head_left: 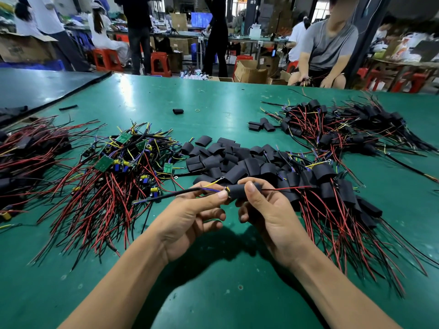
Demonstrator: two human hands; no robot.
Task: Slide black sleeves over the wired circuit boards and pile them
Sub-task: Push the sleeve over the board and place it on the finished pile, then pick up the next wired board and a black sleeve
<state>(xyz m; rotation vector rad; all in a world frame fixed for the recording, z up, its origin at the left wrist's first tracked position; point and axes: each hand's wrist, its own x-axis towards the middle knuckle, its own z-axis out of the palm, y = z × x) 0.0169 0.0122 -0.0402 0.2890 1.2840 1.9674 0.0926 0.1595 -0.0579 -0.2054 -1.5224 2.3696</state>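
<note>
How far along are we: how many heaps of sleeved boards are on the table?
3: far left heap, near right heap beside the right hand, far right heap. More may lie out of view.

board (227,190) mostly hidden in sleeve (238,191) | left pile (28,157) cut by edge

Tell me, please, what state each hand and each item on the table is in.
left hand: pinches the held board at its exposed end.
right hand: grips the black sleeve.
black sleeve: nearly covers the held board.
bare boards: heaped, unsleeved.
empty sleeves: loose heap.
sleeved boards: piled at right.
</note>
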